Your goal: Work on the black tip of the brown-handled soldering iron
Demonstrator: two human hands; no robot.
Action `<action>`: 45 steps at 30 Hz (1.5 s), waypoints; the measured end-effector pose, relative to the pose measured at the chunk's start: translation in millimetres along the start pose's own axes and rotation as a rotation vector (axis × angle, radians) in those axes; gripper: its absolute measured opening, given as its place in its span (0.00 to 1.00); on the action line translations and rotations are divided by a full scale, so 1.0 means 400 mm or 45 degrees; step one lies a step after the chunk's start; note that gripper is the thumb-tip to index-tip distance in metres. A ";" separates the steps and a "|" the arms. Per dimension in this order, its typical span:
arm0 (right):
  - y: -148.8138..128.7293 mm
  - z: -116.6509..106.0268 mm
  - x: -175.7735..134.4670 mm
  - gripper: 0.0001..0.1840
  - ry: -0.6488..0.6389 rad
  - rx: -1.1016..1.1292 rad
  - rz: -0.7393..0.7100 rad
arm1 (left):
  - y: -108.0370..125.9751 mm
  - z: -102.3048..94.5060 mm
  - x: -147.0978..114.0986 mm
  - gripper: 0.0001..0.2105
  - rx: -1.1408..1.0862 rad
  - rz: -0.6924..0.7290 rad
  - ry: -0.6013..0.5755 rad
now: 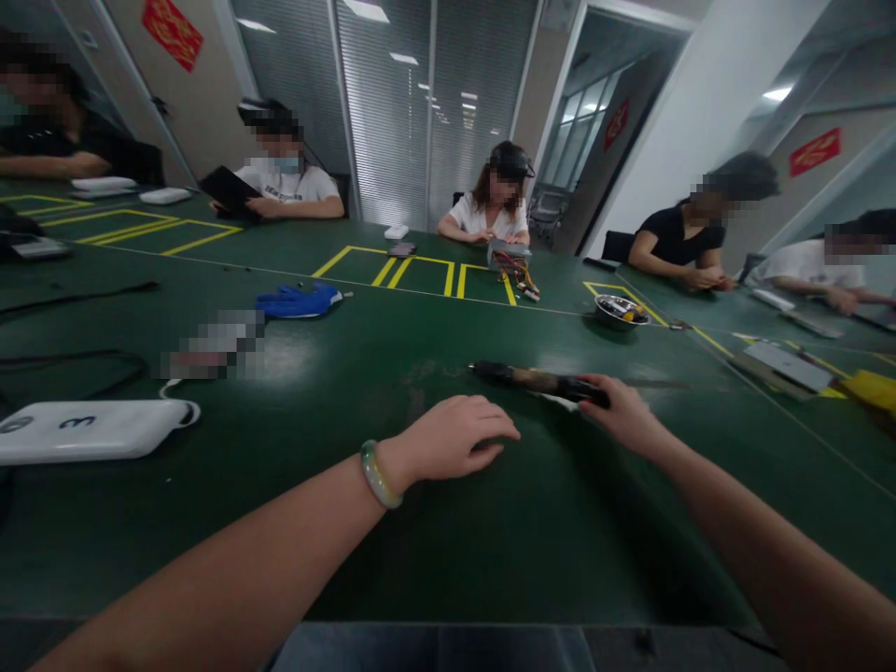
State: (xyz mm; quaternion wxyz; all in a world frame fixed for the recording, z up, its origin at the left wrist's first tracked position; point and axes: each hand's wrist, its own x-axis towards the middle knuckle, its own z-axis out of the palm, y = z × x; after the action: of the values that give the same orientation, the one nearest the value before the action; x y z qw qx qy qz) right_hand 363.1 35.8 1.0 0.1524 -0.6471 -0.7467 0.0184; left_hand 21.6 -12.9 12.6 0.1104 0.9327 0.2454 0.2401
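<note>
My right hand [612,406] grips the rear end of a long electric screwdriver [536,380], black with a tan middle. The thin tip points left, and the tool lies low along the green table [448,551]. Something white shows just beneath the handle, too hidden to name. My left hand [462,437] is palm down nearer to me, left of the screwdriver and apart from it. Its fingers are loosely bent, thumb apart, with nothing visible in them. A green and yellow bangle [380,474] circles the left wrist.
A white power bank [91,431] lies at left with a cable, near a blurred-out device [217,345] and a blue glove [298,301]. A metal bowl [621,324] of small parts stands at right. Across the table, a person handles a grey box with wires [510,257]; several others sit around.
</note>
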 end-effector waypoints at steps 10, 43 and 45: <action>-0.409 0.146 0.056 0.40 -0.176 0.368 -0.396 | -0.087 0.011 -0.016 0.35 0.391 -0.409 0.312; -0.160 0.008 0.032 0.20 -0.698 0.467 0.209 | -0.005 -0.008 -0.007 0.16 0.401 -0.416 0.010; -0.163 0.024 0.019 0.21 -0.569 0.444 0.187 | 0.000 -0.005 -0.003 0.14 0.415 -0.396 -0.011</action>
State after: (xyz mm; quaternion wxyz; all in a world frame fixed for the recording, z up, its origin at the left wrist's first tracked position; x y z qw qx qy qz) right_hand 297.1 34.5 7.9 0.0916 -0.6435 -0.6984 0.2996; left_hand 19.6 -13.5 13.9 -0.0050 0.8901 0.4215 0.1733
